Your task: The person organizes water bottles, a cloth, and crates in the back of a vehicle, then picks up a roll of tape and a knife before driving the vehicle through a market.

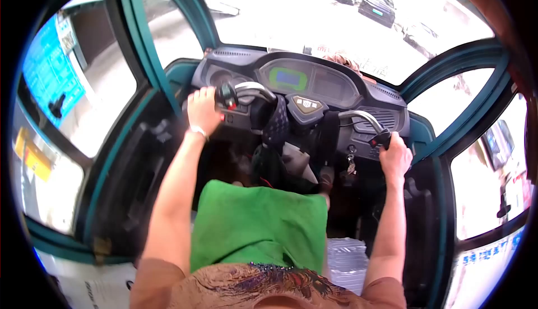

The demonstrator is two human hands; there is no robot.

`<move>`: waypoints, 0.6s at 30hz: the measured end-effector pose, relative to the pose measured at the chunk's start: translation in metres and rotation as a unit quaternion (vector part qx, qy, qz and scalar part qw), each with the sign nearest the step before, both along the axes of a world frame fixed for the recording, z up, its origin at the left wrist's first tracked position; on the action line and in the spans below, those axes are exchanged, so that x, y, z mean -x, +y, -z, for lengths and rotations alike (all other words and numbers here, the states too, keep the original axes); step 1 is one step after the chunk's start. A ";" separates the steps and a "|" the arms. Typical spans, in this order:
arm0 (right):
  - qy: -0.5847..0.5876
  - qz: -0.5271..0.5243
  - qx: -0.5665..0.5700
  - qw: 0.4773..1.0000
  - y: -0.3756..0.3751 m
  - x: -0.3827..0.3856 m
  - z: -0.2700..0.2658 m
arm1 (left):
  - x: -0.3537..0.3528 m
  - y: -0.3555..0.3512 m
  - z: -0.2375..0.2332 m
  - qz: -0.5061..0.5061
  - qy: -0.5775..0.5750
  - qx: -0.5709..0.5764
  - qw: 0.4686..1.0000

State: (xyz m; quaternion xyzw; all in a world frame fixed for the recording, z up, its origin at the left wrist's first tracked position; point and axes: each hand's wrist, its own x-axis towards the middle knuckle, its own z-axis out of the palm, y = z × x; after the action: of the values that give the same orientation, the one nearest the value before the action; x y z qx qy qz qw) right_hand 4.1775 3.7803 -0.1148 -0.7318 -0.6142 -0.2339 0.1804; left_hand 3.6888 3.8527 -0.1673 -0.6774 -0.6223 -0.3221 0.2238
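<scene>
My left hand [203, 110] is wrapped round the left grip of a handlebar, beside a black switch block [227, 95] with a red button. My right hand [395, 156] closes on the right grip, next to another black switch block [381, 139]. Curved silver tubes join both grips to the handlebar [307, 109] at its dark centre cover. Behind it sits a dashboard with a lit green and blue display [288, 78]. Keys [351, 163] hang below the dash, left of my right hand. A green cloth [260, 225] covers my lap.
Teal frames [140, 40] and glass enclose the cab. Through the windshield, a dark car [377, 9] and several lighter cars are parked outside. A bright blue panel [50, 73] and a yellow object [35, 155] show through the left window. Dark door panels flank both arms.
</scene>
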 end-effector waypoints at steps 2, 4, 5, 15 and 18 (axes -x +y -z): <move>0.012 -0.002 -0.005 1.000 -0.007 0.004 0.004 | 0.008 0.005 0.000 0.002 0.007 0.028 1.000; 0.025 -0.010 0.006 1.000 -0.005 -0.001 0.004 | 0.005 0.004 0.007 -0.014 0.015 0.026 0.999; 0.032 -0.014 0.007 0.999 -0.001 0.000 0.003 | 0.006 0.001 0.007 -0.024 0.028 0.018 0.999; 0.027 -0.009 0.053 0.998 0.017 0.009 -0.016 | -0.006 -0.010 0.006 -0.013 -0.025 -0.041 0.999; 0.023 0.031 0.027 0.999 -0.004 0.012 0.002 | -0.004 0.017 -0.001 -0.038 -0.013 -0.036 0.999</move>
State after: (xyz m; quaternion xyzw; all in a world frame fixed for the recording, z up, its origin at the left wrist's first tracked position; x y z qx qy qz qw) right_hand 4.1652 3.7768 -0.1167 -0.7603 -0.5932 -0.2052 0.1674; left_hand 3.6933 3.8701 -0.1664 -0.6412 -0.6381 -0.3439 0.2519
